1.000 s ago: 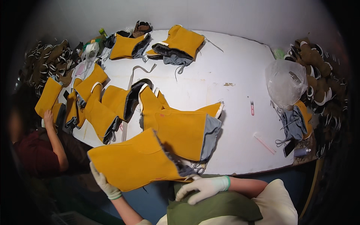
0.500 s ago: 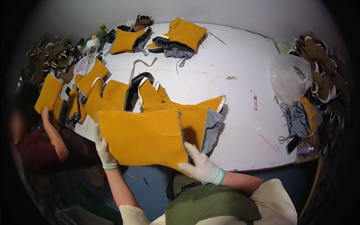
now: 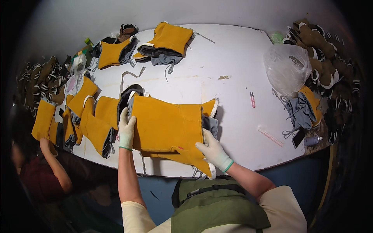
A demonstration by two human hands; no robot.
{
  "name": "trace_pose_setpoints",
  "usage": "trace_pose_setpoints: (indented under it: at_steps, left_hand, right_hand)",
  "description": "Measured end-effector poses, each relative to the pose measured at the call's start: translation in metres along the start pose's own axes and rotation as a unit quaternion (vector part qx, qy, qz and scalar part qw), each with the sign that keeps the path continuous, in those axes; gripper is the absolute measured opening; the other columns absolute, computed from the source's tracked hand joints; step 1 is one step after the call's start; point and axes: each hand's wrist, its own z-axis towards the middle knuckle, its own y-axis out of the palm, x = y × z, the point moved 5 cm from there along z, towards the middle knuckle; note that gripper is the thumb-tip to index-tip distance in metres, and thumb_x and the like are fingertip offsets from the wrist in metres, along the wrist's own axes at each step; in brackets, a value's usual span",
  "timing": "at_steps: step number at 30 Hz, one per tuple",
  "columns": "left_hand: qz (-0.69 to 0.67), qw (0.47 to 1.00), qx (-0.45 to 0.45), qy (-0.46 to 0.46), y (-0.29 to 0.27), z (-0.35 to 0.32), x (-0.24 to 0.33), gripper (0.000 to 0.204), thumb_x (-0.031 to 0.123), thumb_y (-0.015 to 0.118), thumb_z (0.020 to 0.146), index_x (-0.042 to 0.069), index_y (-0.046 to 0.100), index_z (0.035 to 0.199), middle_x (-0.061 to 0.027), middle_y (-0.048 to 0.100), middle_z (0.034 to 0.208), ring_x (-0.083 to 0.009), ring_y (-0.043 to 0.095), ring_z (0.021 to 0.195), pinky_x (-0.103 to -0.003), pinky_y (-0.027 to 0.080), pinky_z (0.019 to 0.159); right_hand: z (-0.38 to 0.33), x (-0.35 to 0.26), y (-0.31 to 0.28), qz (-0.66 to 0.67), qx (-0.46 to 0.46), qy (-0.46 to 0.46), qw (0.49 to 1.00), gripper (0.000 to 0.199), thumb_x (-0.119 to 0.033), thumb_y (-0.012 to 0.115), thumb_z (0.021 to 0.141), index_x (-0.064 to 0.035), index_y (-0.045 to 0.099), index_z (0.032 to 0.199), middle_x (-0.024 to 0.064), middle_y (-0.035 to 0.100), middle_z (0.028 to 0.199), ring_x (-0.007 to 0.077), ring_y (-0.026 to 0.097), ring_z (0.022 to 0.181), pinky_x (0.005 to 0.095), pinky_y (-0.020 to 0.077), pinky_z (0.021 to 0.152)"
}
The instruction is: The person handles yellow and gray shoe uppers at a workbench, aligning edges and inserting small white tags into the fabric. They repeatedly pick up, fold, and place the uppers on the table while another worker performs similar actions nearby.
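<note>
I watch the left hand and right hand, both grips clasping opposite ends of a broad, matte mustard-yellow boot upper, felt-like, curved and seamed, above another piece on the white bench.

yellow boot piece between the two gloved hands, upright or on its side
On its side: the yellow boot piece has its broad face turned up and spans from the left hand to the right hand.

Left hand gripping; left forearm straight ahead; right hand gripping; right forearm slanted inward
</note>
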Motion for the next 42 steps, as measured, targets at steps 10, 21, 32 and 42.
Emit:
trace_pose_setpoints:
  at_steps: [10,21,32,42]
  left_hand:
    - [-0.014,1.000,0.023,0.006,0.005,0.000,0.007,0.055,0.008,0.059,0.090,-0.005,0.040,0.141,-0.0115,0.056,0.123,-0.0154,0.054,0.106,-0.027,0.043,0.093]
    - [0.138,0.988,0.019,0.064,0.015,0.018,-0.022,0.056,0.009,0.056,0.091,-0.004,0.037,0.142,-0.0191,0.051,0.135,-0.0262,0.051,0.121,-0.032,0.038,0.104]
    - [0.381,0.919,0.084,0.058,0.030,0.013,-0.022,0.053,0.016,0.053,0.095,0.006,0.034,0.143,-0.0254,0.056,0.127,-0.0438,0.058,0.104,-0.046,0.050,0.083]
    - [0.370,0.913,0.064,0.161,0.039,0.034,-0.109,0.052,0.016,0.046,0.098,-0.001,0.034,0.146,-0.0224,0.042,0.145,-0.0362,0.040,0.135,-0.038,0.031,0.113]
  right_hand:
    - [0.004,-0.023,-0.009,0.013,-0.026,-0.004,1.000,0.066,-0.004,0.058,0.088,0.0049,0.027,0.145,0.0181,0.048,0.138,0.0205,0.049,0.127,0.0319,0.0390,0.105]
    - [0.035,-0.014,-0.029,-0.237,0.041,0.005,0.971,0.072,-0.021,0.064,0.085,-0.0008,0.032,0.146,0.0217,0.055,0.126,0.0302,0.061,0.108,0.0378,0.0484,0.094]
    - [0.069,-0.050,0.035,-0.627,-0.049,-0.257,0.734,0.063,-0.045,0.064,0.084,-0.0106,0.050,0.136,0.0228,0.040,0.144,0.0405,0.034,0.136,0.0539,0.0251,0.112]
    - [0.093,0.031,0.024,-0.613,-0.084,-0.233,0.751,0.068,-0.052,0.054,0.089,-0.0159,0.041,0.146,0.0168,0.031,0.154,0.0364,0.024,0.144,0.0572,0.0124,0.116]
